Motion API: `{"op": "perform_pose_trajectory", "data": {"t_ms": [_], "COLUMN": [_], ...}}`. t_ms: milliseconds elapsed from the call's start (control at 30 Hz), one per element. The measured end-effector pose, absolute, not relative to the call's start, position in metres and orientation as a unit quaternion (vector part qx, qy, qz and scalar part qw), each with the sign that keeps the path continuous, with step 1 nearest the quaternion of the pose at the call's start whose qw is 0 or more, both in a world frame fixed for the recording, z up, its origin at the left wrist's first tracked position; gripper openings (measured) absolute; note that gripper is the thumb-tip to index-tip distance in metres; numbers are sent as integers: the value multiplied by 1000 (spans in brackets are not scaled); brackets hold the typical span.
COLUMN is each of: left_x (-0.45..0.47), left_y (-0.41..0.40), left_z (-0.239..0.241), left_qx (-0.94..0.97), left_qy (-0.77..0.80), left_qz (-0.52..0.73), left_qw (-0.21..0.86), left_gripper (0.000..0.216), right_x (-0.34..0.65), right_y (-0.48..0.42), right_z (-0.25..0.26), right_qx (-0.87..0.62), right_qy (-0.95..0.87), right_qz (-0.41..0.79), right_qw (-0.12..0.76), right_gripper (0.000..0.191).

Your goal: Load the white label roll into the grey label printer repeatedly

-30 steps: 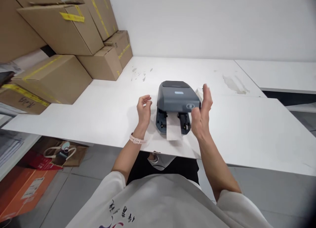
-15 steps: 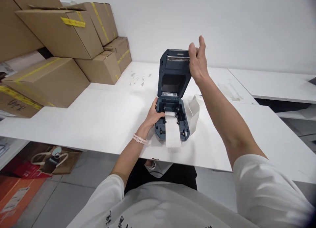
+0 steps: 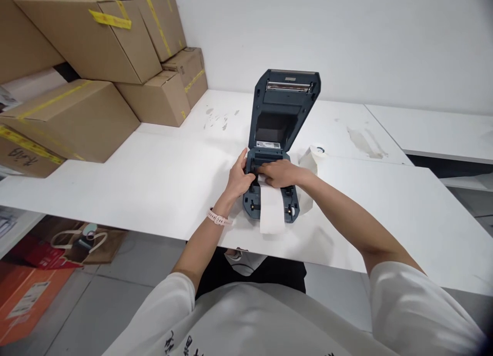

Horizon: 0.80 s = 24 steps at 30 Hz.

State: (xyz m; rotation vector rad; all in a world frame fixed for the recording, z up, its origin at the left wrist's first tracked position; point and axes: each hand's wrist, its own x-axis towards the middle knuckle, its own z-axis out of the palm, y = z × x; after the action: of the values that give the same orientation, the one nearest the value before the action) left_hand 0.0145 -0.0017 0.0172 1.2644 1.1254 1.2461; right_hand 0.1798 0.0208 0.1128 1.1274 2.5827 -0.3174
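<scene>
A dark blue label printer (image 3: 249,198) stands on the white table with its lid (image 3: 287,101) raised and tilted back. My left hand (image 3: 239,180) grips the left side of the printer's base, thumb over the inner edge. Inside the compartment, my right hand (image 3: 280,172) bends its fingers over the small paper roll, which it mostly hides; the fingertips are near the left roll holder. From under that hand a white paper strip (image 3: 272,212) runs forward past the printer's front edge.
A white paper roll (image 3: 318,151) with a loose strip lies on the table (image 3: 162,191) right of the printer. Stacked cardboard boxes (image 3: 77,119) fill the left rear. A white wall rises behind. Bags and an orange box (image 3: 31,299) sit on the floor at left.
My right hand has let go of the raised lid and come down into the printer's compartment. The lid stays up unheld. My left hand keeps its place on the base.
</scene>
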Motion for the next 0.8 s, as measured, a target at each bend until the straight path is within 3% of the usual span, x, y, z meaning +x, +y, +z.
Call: {"op": "perform_pose_trajectory", "data": {"t_ms": [67,133,233,333,400,567,700,800], "left_x": [15,14,12,11,11,13,13,13], "left_y": [-1,-1,-2,-4,-5,-8,-8,-8], "left_z": [17,16,14,13,15,22,23,22], "left_qx": [517,512,511,514,514,509,509,509], "left_qy": [467,469,464,464,472,487,481,481], "left_qz": [515,515,516,511,505,494,498,499], "left_qw": [499,503,507,509,508,509,511,510], "left_gripper": [109,109,106,104,104,104,105,106], "right_x": [176,185,232,303,348,398,403,415], "right_y": [27,31,25,3,-15,-32,-20,-6], "right_z": [113,122,140,142,128,67,35,29], "right_qx": [363,320,241,218,277,515,542,530], "right_qy": [905,908,892,862,819,682,631,612], "right_qz": [-142,-238,-382,-422,-440,-429,-470,-466], "right_qw": [172,130,-22,-175,-240,-291,-295,-356], "right_gripper": [43,43,46,35,30,39,46,47]}}
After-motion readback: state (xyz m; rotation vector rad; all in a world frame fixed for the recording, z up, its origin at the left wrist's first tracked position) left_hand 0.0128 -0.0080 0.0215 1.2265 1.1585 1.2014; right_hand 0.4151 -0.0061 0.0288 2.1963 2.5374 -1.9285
